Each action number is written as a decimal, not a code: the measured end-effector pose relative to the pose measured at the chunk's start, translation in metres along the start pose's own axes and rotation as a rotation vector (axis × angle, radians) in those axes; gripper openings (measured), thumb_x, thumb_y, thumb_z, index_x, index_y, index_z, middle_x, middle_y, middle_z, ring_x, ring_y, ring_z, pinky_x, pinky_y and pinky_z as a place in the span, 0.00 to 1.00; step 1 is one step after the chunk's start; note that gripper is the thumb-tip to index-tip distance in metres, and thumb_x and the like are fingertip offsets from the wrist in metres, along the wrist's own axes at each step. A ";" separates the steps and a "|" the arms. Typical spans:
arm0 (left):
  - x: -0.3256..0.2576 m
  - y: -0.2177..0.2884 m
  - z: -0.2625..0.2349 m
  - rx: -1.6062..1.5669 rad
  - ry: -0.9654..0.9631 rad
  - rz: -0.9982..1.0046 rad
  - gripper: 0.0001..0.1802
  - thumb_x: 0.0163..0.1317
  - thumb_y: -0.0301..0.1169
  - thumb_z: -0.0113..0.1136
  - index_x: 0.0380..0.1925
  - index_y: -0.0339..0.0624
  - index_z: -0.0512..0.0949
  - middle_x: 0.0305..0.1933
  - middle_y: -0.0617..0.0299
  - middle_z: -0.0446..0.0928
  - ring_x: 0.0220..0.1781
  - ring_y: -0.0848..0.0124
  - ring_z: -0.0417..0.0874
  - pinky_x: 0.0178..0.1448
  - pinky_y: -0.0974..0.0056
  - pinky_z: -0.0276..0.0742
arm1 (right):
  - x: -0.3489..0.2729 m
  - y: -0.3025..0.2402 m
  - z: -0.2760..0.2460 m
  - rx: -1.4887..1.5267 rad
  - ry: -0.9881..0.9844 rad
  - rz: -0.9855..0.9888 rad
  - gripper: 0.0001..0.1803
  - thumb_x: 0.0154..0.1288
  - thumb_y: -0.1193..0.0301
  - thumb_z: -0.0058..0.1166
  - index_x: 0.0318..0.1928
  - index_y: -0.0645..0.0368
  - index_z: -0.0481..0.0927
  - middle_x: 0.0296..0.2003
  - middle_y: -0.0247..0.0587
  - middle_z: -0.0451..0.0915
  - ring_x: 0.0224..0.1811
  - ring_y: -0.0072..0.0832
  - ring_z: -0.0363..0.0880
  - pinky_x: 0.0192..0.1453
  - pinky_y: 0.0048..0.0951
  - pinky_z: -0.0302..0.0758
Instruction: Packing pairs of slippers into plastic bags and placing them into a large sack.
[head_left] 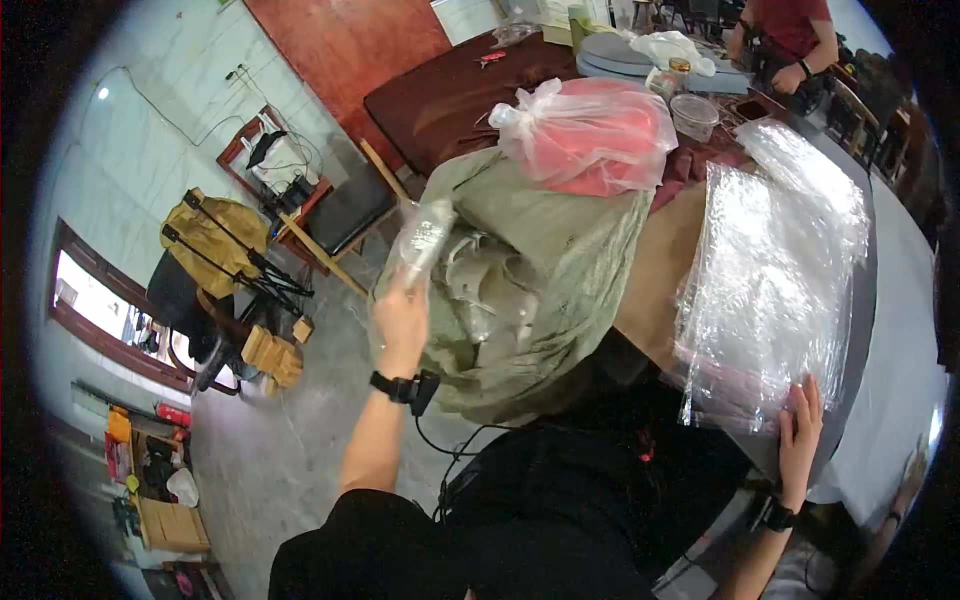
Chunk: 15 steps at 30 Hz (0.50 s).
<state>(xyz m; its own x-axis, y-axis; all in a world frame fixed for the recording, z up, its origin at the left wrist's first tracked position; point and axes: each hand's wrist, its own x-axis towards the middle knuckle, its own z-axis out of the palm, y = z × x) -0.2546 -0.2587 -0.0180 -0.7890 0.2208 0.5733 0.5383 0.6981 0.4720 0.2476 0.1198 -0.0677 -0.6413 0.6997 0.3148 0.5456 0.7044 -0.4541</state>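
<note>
- Our left hand (pixel 400 322) has its fingers wrapped round a small crinkled clear packet (pixel 424 238), held over the open mouth of a big green woven sack (pixel 560 255).
- Our right hand (pixel 800 440) lies flat, fingers spread, on the near edge of a glossy stack of clear plastic bags (pixel 770 285) at the table (pixel 655 265) edge.
- A knotted translucent bag of pink goods (pixel 590 135) sits atop the sack.

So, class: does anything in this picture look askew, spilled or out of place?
Nothing is spilled or broken. The stack of clear plastic bags is crinkled and uneven at its near edge, where the right hand rests. The left hand holds a clear packet over the open green sack.
</note>
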 end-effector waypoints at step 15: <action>-0.067 -0.009 0.215 0.336 -0.903 0.339 0.36 0.65 0.33 0.57 0.74 0.44 0.65 0.77 0.28 0.53 0.79 0.26 0.51 0.70 0.24 0.62 | -0.001 0.006 -0.004 0.002 -0.036 0.029 0.27 0.68 0.81 0.53 0.67 0.61 0.75 0.75 0.48 0.66 0.80 0.44 0.59 0.81 0.41 0.54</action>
<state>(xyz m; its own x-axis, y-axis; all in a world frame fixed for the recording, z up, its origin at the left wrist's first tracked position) -0.2702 -0.1330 -0.2043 -0.6137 0.7765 -0.1430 0.7737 0.6275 0.0872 0.2535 0.1235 -0.0677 -0.6444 0.7149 0.2714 0.5633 0.6838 -0.4639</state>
